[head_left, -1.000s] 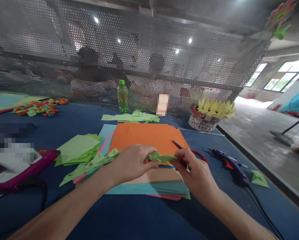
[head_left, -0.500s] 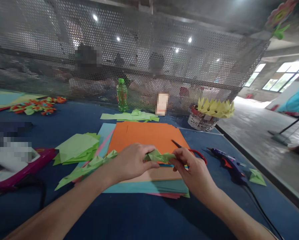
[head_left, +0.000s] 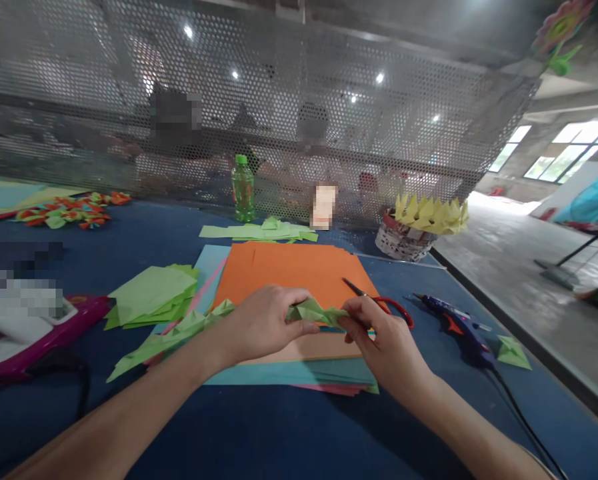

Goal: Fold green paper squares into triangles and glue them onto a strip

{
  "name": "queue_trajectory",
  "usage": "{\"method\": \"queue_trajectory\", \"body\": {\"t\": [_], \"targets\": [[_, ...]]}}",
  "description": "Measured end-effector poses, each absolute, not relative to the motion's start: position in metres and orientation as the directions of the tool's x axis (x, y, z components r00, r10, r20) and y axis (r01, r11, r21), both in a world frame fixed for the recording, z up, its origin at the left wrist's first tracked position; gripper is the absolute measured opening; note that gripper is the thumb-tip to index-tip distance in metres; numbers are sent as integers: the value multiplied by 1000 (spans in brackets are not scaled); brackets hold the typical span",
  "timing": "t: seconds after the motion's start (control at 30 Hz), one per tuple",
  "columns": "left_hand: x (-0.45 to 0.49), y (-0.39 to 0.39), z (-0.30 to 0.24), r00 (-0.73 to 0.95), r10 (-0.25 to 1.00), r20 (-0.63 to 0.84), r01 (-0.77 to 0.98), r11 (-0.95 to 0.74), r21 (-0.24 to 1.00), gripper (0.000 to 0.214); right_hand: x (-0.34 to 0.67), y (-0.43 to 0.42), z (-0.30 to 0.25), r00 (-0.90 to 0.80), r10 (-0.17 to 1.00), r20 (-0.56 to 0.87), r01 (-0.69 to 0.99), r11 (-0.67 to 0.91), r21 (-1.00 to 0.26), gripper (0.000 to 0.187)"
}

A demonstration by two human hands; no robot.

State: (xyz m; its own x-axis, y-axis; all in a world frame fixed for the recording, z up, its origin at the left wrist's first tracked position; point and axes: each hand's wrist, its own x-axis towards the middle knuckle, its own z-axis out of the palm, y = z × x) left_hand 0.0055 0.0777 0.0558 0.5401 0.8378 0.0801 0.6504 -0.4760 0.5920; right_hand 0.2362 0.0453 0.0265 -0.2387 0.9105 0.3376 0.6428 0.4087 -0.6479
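Note:
A light green folded paper chain (head_left: 311,311) runs between my two hands, above the stack of coloured paper. My left hand (head_left: 266,320) is closed on its middle, thumb below and fingers over the top. The rest of the chain trails left behind my left wrist in pointed folds. My right hand (head_left: 376,330) pinches the chain's right end between thumb and fingers. Red-handled scissors (head_left: 396,310) lie beside that hand, on the orange paper (head_left: 289,270), partly hidden by it. Under the orange sheets show tan, blue and pink ones.
At right lie a glue gun (head_left: 456,327) with its cable and a green folded piece (head_left: 513,352). Green paper sheets (head_left: 151,293) and a magenta device (head_left: 83,327) are at left. Behind stand a green bottle (head_left: 243,190), a yellow-rimmed paper basket (head_left: 406,240) and a perforated screen (head_left: 349,120).
Almost nothing differs. The view has shifted very slightly, and both hands keep the same hold on the green paper chain.

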Motion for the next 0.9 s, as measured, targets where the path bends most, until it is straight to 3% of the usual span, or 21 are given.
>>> {"method": "queue_trajectory", "body": {"t": [0.73,0.9], "targets": [[9,76,52,483,868,114,664,-447,599,19,233,40,25,-307,882,358,644,470,-604,3],[10,74,51,490,863,119,673,-461,578,20,228,35,29,-313,860,403,683,499,-534,24]]}}
